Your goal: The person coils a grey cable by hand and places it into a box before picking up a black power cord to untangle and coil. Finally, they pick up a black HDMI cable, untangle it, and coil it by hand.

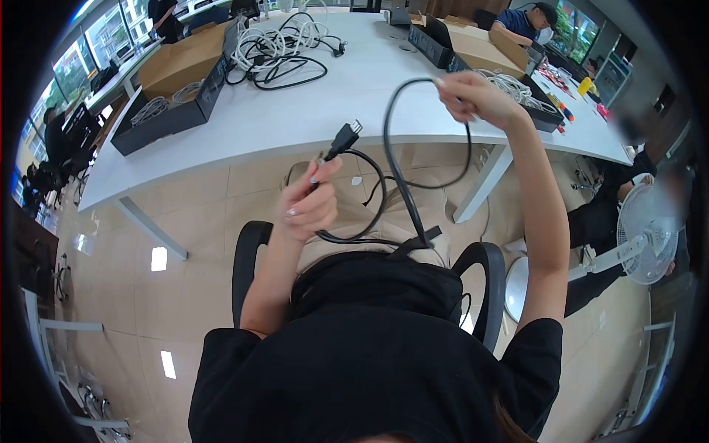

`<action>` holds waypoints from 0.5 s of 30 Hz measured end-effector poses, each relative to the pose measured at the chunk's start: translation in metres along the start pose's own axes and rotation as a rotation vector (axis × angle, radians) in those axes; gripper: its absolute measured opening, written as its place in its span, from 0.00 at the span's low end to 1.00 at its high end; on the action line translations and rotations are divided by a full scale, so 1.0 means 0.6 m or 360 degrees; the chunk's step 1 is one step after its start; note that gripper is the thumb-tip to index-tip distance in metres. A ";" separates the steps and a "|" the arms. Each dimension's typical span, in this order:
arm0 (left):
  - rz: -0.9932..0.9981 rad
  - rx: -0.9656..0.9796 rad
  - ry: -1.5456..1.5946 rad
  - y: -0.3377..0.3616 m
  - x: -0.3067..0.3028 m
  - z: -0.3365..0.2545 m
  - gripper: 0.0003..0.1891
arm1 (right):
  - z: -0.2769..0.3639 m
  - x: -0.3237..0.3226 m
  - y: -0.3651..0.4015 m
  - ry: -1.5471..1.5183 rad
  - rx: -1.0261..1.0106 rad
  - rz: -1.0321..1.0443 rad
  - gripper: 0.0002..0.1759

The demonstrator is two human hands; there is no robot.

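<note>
Over a glossy tiled floor [199,214] stands a white table [354,111], spreading across the far part of the scene. At its near side is a black chair [493,295], with armrests showing to the left and right of the seated person, who wears a black top. Toward the far right of the table, an open black box [546,118] with a brown-lined lid holds white cables; a similar open box [166,124] sits on the left end, with pale coils inside. On the right, off the table, a white fan [635,244] stands in front of another person in dark clothes. Between the boxes, nearer the left one and toward the far edge, lies a heap of cables [269,55], white and black tangled together.

Nearer, a black cable [397,177] loops above the person's lap, with a stretch held in each hand. The right hand [476,96], higher and farther off, is nearly closed, pinching the cable between thumb and fingers. The left hand [310,199], lower and nearer, has its fingers curled closed around the cable. A flat black strip [421,242] rests against the cable near the lap. Smallest is a black plug [345,140], tilted up from the left hand, its metal end toward the far right.
</note>
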State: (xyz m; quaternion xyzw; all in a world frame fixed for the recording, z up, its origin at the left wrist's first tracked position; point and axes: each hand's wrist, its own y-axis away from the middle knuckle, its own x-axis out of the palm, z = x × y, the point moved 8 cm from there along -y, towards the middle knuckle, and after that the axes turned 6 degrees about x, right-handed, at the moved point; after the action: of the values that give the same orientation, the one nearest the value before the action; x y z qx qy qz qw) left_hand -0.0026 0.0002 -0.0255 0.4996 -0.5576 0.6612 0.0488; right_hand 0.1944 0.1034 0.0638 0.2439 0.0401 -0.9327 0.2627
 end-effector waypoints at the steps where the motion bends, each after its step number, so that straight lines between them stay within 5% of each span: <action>1: -0.0028 -0.0067 -0.0063 0.007 0.003 -0.006 0.12 | -0.003 0.013 0.012 -0.0107 -0.0021 0.0177 0.19; 4: -0.0033 -0.0245 -0.0194 0.012 0.009 -0.012 0.13 | -0.013 0.066 0.062 -0.0117 -0.0009 0.0474 0.22; 10: 0.0394 -0.0402 -0.0388 0.003 0.034 0.016 0.13 | 0.002 0.065 0.092 -0.0051 -0.0229 0.0344 0.16; 13: -0.0297 -0.0257 -0.0902 0.014 0.031 0.017 0.13 | 0.011 0.034 0.094 -0.0302 -0.0327 0.0048 0.18; 15: 0.0106 -0.0568 -0.1200 0.002 0.055 0.037 0.12 | 0.012 0.026 0.097 -0.0496 -0.0437 0.0057 0.21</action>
State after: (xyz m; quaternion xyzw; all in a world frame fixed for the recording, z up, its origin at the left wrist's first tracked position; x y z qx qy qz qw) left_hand -0.0062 -0.0341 -0.0056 0.6722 -0.6580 0.3262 -0.0944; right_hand 0.2094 0.0447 0.0661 0.0593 0.1212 -0.9401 0.3131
